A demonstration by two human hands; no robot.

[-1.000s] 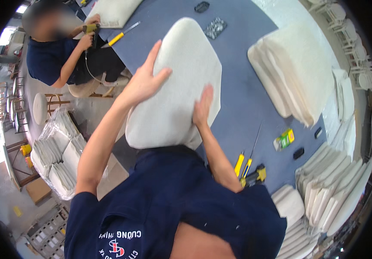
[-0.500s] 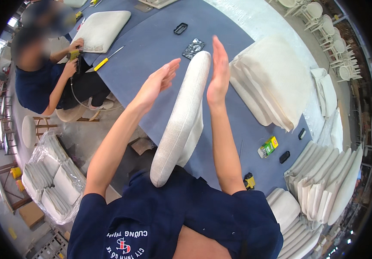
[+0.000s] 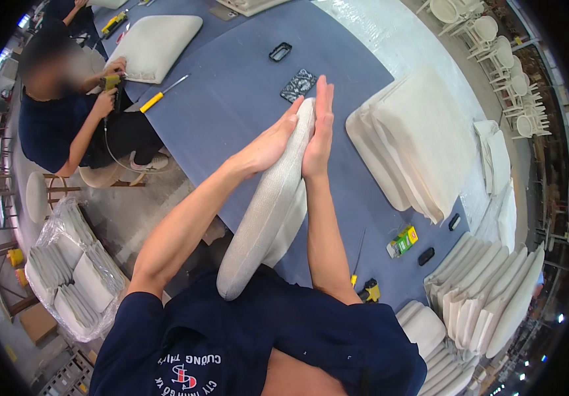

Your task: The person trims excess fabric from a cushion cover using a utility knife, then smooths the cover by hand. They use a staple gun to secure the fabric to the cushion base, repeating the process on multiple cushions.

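A light grey upholstered seat cushion (image 3: 261, 211) stands on edge in front of me, its near end close to my shirt. My left hand (image 3: 268, 146) lies flat against its left side near the far end, fingers stretched out. Against the opposite side rests the palm of my right hand (image 3: 318, 142), its fingers straight and pointing away from me. Neither hand wraps its fingers round the cushion; it sits between the two palms. Just beyond my fingertips a black-and-white patterned flat object (image 3: 299, 85) lies on the blue-grey table (image 3: 231, 92).
Right of my hands lies a stack of pale cushion pieces (image 3: 406, 145). More cushions (image 3: 482, 290) stand in a row at the lower right, near a small green-yellow box (image 3: 402, 242) and a yellow-black tool (image 3: 370, 291). At left, a co-worker (image 3: 53, 125) holds a tool at another cushion (image 3: 156, 46).
My hands were apart from the cushion's sides; now both palms have come in against it. The cushion sits slightly lower and further left in the picture.
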